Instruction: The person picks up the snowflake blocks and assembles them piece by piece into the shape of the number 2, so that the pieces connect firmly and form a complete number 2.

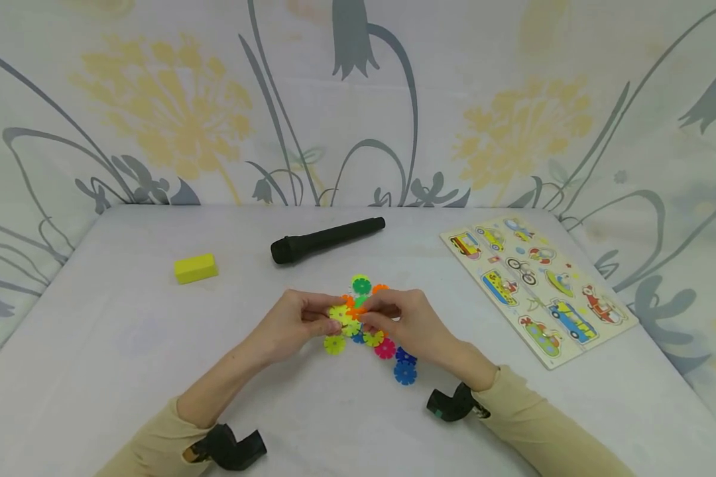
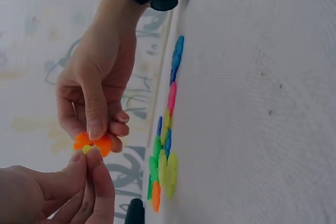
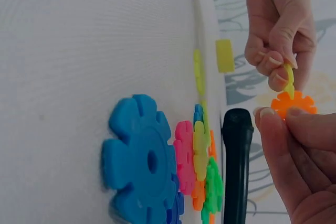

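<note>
My left hand pinches a yellow notched plastic disc between thumb and fingertips. Thumb and fingers of my right hand hold an orange notched disc. The two discs meet edge to edge in the right wrist view; how deep their slots sit is hidden by fingertips. On the table below both hands lie several more notched discs, among them a green one, a pink one and a light blue one. My hands cover part of this group in the head view.
Behind the hands lies a black microphone. A yellow block sits to its left. On the right is a board with vehicle pictures. The white table ends at a flower-patterned cloth at the back.
</note>
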The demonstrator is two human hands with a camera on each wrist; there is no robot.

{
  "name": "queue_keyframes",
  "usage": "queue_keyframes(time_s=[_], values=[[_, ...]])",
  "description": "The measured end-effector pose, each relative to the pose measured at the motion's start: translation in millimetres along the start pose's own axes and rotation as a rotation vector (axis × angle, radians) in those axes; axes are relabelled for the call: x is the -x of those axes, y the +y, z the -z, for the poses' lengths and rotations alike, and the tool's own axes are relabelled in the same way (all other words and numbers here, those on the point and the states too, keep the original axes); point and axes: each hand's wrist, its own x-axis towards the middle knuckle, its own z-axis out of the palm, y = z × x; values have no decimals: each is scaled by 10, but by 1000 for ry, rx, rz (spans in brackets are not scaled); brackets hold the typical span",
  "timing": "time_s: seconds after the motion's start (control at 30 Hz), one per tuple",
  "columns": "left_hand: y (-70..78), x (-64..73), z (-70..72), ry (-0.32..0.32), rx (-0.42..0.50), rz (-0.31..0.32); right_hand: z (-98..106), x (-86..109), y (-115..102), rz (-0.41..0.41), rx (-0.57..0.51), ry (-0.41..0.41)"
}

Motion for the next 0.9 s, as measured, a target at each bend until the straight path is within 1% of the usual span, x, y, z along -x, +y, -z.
queue_keyframes(time_s=[0.13,0.3,0.4,0.47,0.6,0.8,0.83,0.9], values=[[-25,-16,15,19,4,8,27,-9,6,-72,-14,7],[-33,-44,20,84,-19,28,89,-18,16,-174,-78,76],[-27,-56,28,119,-32,42,177,-31,8,-209,-100,103],[-22,-64,32,127,-30,46,263,-46,-2,-222,-81,117],[-20,-61,44,134,-25,37,423,-80,56,-257,-37,127],[-5,-38,74,162,-37,32,560,-42,208,-413,58,75],[2,-36,80,164,-39,31,574,-32,224,-433,76,71],[17,-35,95,169,-42,28,594,-22,252,-445,109,67]])
